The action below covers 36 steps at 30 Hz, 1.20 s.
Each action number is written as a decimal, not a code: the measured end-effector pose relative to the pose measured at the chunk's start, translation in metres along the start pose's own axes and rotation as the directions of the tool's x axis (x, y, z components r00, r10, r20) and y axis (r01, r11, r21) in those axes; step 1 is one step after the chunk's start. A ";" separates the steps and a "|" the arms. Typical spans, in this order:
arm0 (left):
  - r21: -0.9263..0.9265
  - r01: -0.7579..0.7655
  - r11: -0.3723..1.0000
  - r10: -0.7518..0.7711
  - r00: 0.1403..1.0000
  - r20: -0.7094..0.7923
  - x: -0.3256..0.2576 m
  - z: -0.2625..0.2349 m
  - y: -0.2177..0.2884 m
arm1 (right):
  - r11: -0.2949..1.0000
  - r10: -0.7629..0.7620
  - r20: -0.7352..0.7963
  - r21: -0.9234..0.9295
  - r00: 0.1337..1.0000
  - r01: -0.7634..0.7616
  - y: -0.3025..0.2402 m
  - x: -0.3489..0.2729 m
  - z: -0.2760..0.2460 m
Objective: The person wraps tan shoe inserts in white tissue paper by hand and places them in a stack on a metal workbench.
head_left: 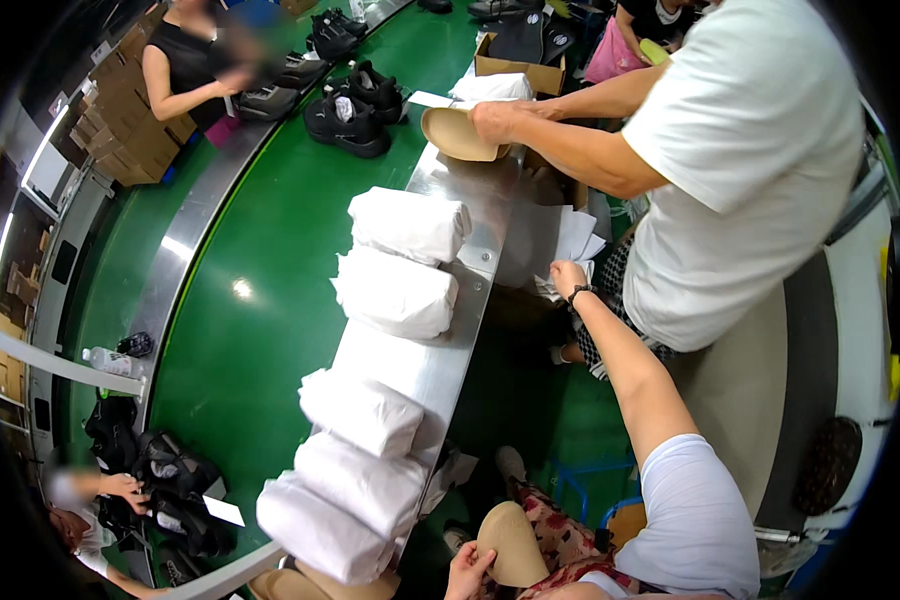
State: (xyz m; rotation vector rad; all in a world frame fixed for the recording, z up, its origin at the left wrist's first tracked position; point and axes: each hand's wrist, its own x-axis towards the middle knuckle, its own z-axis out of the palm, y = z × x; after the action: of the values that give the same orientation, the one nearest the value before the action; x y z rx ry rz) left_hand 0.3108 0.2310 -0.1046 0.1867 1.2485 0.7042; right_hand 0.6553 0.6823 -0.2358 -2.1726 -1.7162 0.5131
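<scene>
Two hands work: the left hand [467, 568] at the frame's bottom pinches a light, stiff tan insole [515, 545] by its edge, while the right hand [568, 277], centre-right, closes on thin, floppy white tissue sheets [573, 240].

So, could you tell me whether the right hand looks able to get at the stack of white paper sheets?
Probably yes: the right hand is already at the edge of the paper sheets, with nothing between them, though a co-worker stands close beside.

White paper-wrapped bundles [400, 295] sit on a silvery steel ledge [450, 375] beside a glossy green conveyor belt [260, 300] carrying black chunky-soled shoes [348, 122]. The tan oval insole [515, 545] rests against red floral-patterned trousers [560, 540].
</scene>
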 end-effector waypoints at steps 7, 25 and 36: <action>0.021 0.008 1.000 -0.005 0.992 -0.123 0.058 0.029 0.004 | 0.823 -0.255 0.384 -0.395 0.887 0.408 0.020 0.019 0.061; -0.237 0.023 0.971 -0.084 0.964 -0.251 0.099 0.031 -0.023 | 0.636 0.046 0.627 -0.619 0.777 0.461 0.071 0.094 0.095; 0.032 0.030 0.999 -0.021 0.968 -0.250 0.071 0.034 0.019 | 0.965 -0.117 0.055 -0.230 0.992 0.126 0.029 0.073 -0.003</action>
State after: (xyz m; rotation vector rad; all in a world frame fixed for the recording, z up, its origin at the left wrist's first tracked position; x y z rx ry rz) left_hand 0.3446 0.2956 -0.1408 0.1130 1.5026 0.6985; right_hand 0.6973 0.7471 -0.2529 -2.2052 -2.0073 0.3405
